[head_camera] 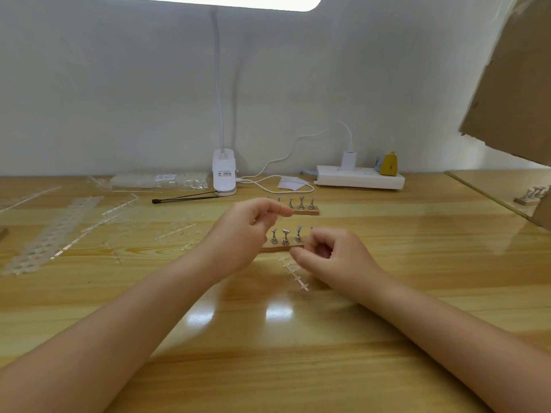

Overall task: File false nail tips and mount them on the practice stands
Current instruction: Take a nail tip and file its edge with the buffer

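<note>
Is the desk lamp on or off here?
On. The lamp head glows bright white at the top edge, with bright reflections on the wooden table below.

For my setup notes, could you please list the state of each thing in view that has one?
Desk lamp: switched on.
Charger: plugged into the power strip.
Near stand: visible pegs bare.
Far stand: visible pegs bare.
Left hand: fingertips pinched, contents unclear.
Right hand: fingers curled, contents unclear.

Left hand (pixel 244 228): raised, far of centre, thumb and forefinger pinched together.
Right hand (pixel 331 254): near right, fingers curled inward, fingertips meeting.
</note>
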Action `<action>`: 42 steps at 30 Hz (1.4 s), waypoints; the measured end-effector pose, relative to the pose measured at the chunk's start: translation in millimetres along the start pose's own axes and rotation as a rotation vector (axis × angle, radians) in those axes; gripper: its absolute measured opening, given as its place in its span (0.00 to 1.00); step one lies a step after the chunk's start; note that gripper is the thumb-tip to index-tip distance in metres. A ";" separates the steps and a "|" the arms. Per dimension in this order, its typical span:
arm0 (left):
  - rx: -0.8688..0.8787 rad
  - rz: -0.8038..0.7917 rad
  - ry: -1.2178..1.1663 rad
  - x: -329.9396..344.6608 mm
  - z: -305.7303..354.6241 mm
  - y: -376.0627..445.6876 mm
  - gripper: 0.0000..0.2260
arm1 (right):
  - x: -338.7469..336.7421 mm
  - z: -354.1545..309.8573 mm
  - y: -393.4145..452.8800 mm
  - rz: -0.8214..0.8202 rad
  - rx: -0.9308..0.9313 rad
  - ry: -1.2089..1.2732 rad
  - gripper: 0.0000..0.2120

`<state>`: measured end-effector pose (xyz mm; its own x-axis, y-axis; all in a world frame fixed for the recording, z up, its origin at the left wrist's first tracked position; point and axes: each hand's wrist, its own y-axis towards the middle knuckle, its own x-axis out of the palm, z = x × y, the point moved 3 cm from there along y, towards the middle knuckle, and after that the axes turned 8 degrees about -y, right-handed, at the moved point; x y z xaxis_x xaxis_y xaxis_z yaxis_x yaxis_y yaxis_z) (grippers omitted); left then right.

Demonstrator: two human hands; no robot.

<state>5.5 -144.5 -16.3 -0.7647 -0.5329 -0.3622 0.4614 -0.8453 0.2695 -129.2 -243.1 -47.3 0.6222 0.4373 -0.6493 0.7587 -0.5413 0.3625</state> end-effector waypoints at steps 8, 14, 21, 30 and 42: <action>0.108 0.037 -0.041 7.6 -7.8 -3.4 0.07 | -2.6 -1.3 1.1 -0.006 0.088 0.370 0.09; 0.129 -0.002 0.027 8.9 -11.6 -1.8 0.08 | -3.5 -1.1 0.6 0.018 0.086 0.370 0.01; 0.095 0.026 0.278 -3.3 -5.0 -3.4 0.02 | -3.4 -1.0 0.4 0.013 0.166 0.398 0.03; -0.320 -0.004 1.024 -41.4 -26.3 10.7 0.15 | -3.9 -0.2 2.2 -0.004 0.322 0.636 0.12; -0.173 0.205 0.870 -44.7 -29.5 12.8 0.10 | 3.1 3.3 4.5 -0.053 0.439 0.846 0.04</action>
<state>58.8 -132.7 -23.0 -0.0829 -0.4551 -0.8866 0.6660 -0.6871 0.2904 -124.4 -246.5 -49.9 0.6533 0.7500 0.1030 0.7564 -0.6523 -0.0485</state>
